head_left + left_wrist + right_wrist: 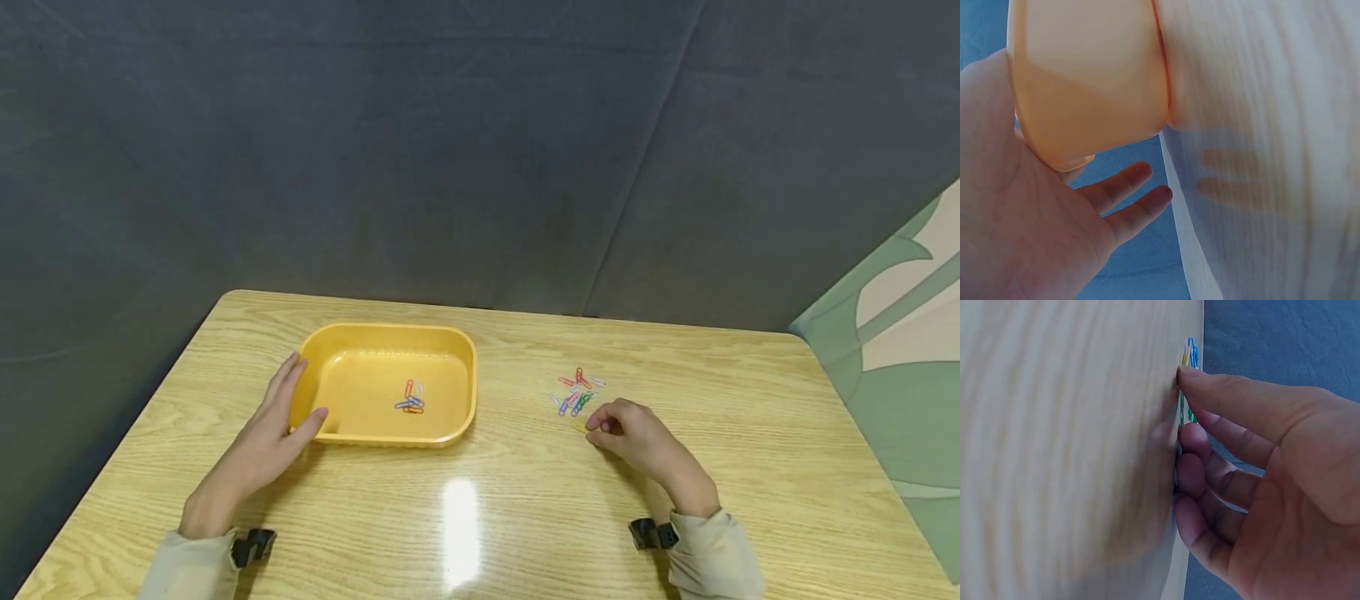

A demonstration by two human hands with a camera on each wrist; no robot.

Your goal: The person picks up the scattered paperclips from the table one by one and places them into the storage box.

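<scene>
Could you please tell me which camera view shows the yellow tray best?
The head view: it shows nearly the whole yellow tray, inside included. The left wrist view shows only a part, close up; the right wrist view, none.

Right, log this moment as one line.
left hand: touches yellow tray, left end | right hand: at yellow clip, pinch unclear | in tray: mixed-colour clips | on table: loose clips

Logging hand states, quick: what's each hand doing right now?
Left hand: open, resting against the yellow tray.
Right hand: curled, fingertips at a yellow paper clip; pinched or not, can't tell.
</scene>
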